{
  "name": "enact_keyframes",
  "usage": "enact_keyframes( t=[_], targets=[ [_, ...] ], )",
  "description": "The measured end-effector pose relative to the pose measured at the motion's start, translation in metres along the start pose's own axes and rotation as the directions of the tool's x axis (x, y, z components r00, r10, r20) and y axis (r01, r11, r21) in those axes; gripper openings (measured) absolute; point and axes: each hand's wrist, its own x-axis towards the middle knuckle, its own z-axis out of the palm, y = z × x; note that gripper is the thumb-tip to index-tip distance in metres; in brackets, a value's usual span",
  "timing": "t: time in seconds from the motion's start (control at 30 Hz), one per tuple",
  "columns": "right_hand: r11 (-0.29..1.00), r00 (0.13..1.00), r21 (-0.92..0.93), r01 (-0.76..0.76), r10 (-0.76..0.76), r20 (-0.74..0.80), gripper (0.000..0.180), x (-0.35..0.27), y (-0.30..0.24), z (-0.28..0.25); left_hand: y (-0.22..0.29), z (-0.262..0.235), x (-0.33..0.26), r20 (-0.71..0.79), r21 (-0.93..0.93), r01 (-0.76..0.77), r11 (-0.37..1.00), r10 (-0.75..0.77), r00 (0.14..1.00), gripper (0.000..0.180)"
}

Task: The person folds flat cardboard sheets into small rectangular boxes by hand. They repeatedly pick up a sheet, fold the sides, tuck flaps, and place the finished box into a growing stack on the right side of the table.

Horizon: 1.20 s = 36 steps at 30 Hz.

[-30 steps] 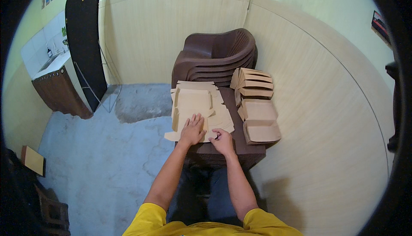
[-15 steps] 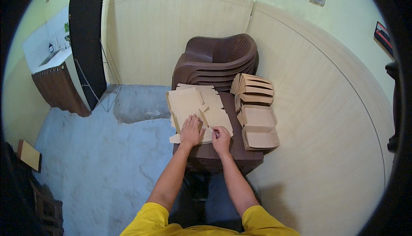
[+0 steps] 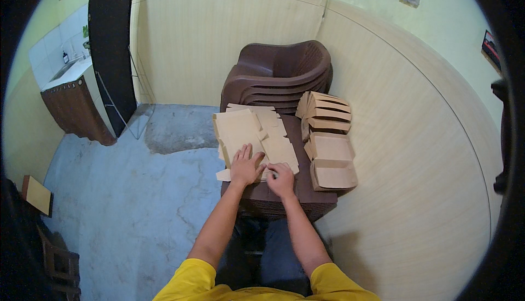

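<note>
A flat brown cardboard box blank (image 3: 239,129) lies on top of a pile of similar blanks (image 3: 280,150) on a dark brown plastic surface. My left hand (image 3: 245,165) presses flat on the top blank, its fingers spread. Close beside it on the right, my right hand (image 3: 281,179) has its fingers curled in a pinch at the blank's near right flap. The fingers hide the exact spot they grip. To the right of the pile stands an open folded cardboard box (image 3: 332,160), with several nested folded boxes (image 3: 326,110) behind it.
Stacked brown plastic chairs (image 3: 284,74) stand just beyond the pile. A beige panelled wall (image 3: 399,137) curves along the right. Far left are a tall black board (image 3: 112,49) on metal legs and a sink counter (image 3: 68,77) with a brown curtain.
My right hand's fingers have curled more and shifted slightly at the flap by my left thumb. The left hand stays flat on the blank. The whole view has shifted a little.
</note>
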Motion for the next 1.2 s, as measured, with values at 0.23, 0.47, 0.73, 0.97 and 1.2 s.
enact_keyframes(
  t=[0.23, 0.47, 0.73, 0.97, 1.2],
  targets=[
    [0.958, 0.940, 0.096, -0.270, 0.241, 0.242, 0.022, 0.036, 0.041, -0.008, -0.001, -0.003, 0.002, 0.014, -0.032, -0.016, 0.999, 0.016, 1.000, 0.054],
    [0.974, 0.985, -0.161, -0.161, 0.169, 0.037, 0.028, 0.043, 0.027, 0.016, -0.003, -0.003, 0.002, 0.048, -0.035, -0.016, 0.999, 0.018, 0.999, 0.055],
    [0.989, 0.989, -0.007, -0.146, 0.146, 0.028, 0.029, 0.027, 0.024, 0.000, 0.007, 0.000, 0.001, -0.020, -0.041, 0.040, 0.998, -0.040, 0.999, 0.053],
    [0.993, 0.993, -0.087, 0.085, -0.076, 0.095, 0.046, -0.021, 0.006, -0.009, 0.055, -0.015, 0.043, 0.202, 0.081, 0.456, 0.886, -0.463, 0.863, 0.052],
    [0.981, 0.926, -0.157, 0.112, -0.046, 0.374, 0.066, -0.022, -0.004, -0.035, 0.003, -0.031, 0.043, 0.320, 0.036, 0.178, 0.983, -0.181, 0.930, 0.052]
  ],
)
